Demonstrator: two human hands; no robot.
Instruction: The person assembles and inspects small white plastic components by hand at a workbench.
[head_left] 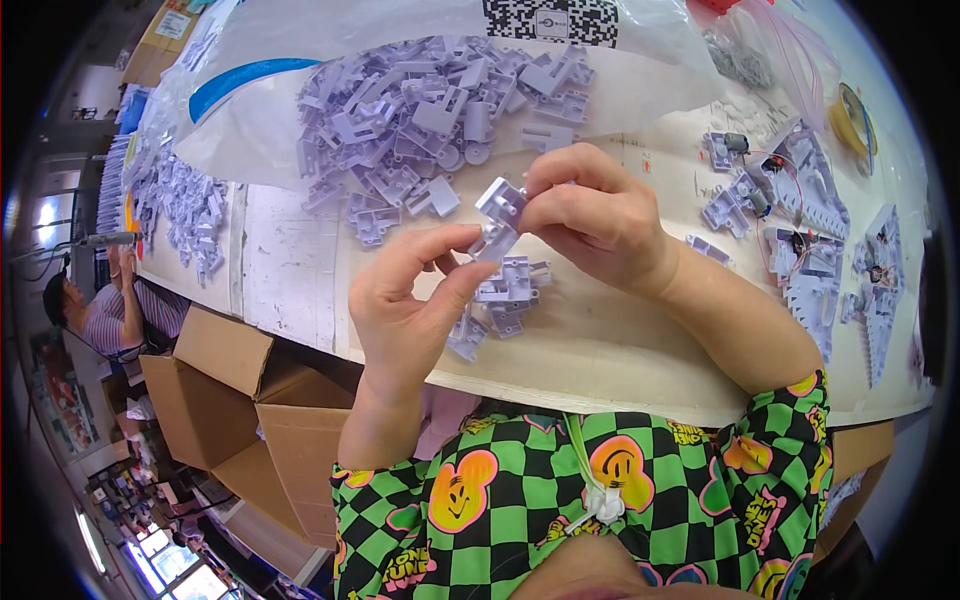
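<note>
A small pale lavender plastic part point(497, 222) is held between my two hands above the table. My left hand point(405, 300) pinches its lower left end between thumb and fingers. At its upper right side the fingertips of my right hand point(600, 215) are closed on it. Below the held part lies a small cluster of similar parts point(512, 285), partly behind my left hand. Farther off, a large heap of loose plastic parts point(410, 115) covers the paper sheet. Whether a smaller piece sits in my right fingertips cannot be made out.
On the right lie toothed plastic pieces point(815, 290) with small motors and red wires. Beyond them are a yellow tape roll point(853, 125) and a clear bag point(745, 55). Another parts heap point(180, 205) is at far left, near a seated person point(110, 315). An open cardboard box point(205, 410) stands below the table edge.
</note>
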